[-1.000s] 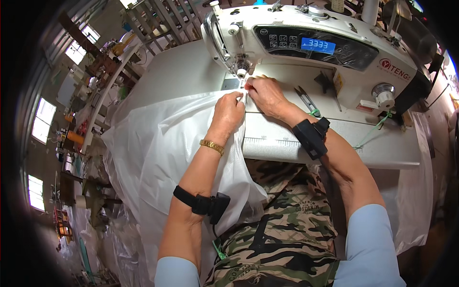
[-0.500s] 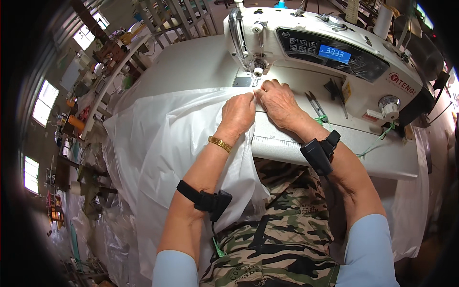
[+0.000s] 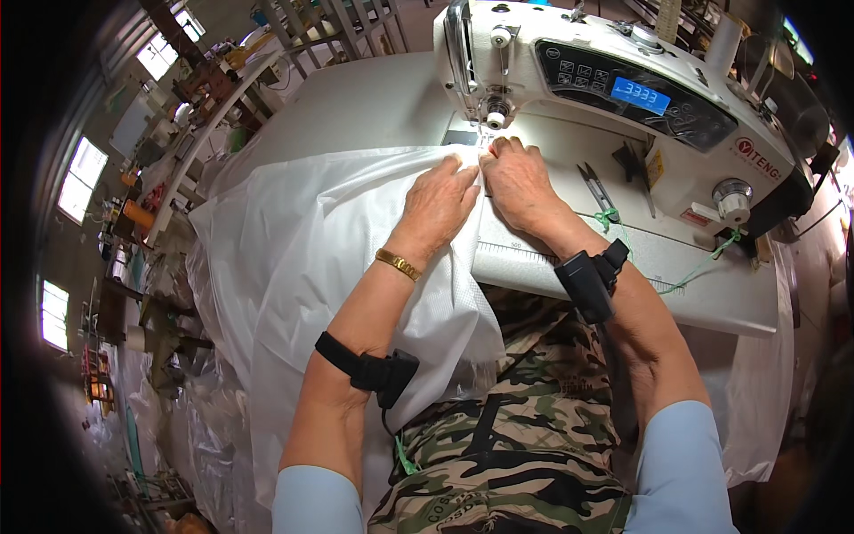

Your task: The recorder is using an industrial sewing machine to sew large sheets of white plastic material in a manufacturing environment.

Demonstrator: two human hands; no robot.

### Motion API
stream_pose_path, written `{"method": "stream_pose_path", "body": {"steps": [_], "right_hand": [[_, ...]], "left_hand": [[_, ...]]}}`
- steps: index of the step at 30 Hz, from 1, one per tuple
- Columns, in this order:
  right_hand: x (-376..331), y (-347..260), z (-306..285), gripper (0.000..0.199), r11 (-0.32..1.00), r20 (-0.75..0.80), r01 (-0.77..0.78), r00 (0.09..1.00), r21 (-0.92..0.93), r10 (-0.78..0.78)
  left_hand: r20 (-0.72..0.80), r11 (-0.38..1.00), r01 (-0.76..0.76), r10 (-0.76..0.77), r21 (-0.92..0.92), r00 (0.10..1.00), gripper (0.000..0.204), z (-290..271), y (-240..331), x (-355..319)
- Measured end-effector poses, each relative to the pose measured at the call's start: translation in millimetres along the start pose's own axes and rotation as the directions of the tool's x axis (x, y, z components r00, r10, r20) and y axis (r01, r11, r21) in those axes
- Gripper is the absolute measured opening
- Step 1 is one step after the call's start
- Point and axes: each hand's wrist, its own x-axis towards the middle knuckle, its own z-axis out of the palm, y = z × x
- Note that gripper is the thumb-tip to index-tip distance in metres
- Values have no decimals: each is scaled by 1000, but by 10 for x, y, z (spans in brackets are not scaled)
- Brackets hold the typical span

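Observation:
A large sheet of thin white fabric (image 3: 311, 222) spreads over the left of the sewing table and hangs down over my lap. Its right edge runs up to the needle area of a white sewing machine (image 3: 569, 80). My left hand (image 3: 440, 200) lies on the fabric just left of that edge, fingers bent and closed on it near the presser foot (image 3: 485, 138). Close beside it, my right hand (image 3: 519, 182) pinches the fabric's edge in front of the foot. The fingertips of both hands are partly hidden.
Thread snips (image 3: 598, 189) with a green cord lie right of my right hand. A dark slim tool (image 3: 636, 173) rests near the machine's body. A measuring scale (image 3: 516, 251) runs along the table's front edge. Cluttered shelving (image 3: 191, 169) stands at far left.
My left hand has shifted slightly left and its fingers have flattened somewhat on the fabric. The right hand stays by the presser foot. The whole view has moved a little.

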Motion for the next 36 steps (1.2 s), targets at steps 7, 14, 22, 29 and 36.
{"method": "stream_pose_path", "body": {"steps": [7,14,22,29,36], "right_hand": [[-7,-5,-30,22,999,8,22,1000,-31,-22],[21,-13,-5,22,998,35,8,999,-66,-6],[-17,-11,36,22,992,65,-118,991,-52,121],[-522,-209,-162,20,922,-50,63,998,381,-47],[-1696,-782,-678,27,489,318,-315,945,814,78]], "left_hand": [[33,1000,22,-22,4,999,29,9,-8,25],[51,999,33,-33,16,998,29,-5,-14,76],[38,999,36,-36,-1,999,29,56,-35,160],[-15,991,55,-57,-121,998,32,90,-207,76],[-93,887,77,-133,-455,987,37,-214,364,-755]]}}
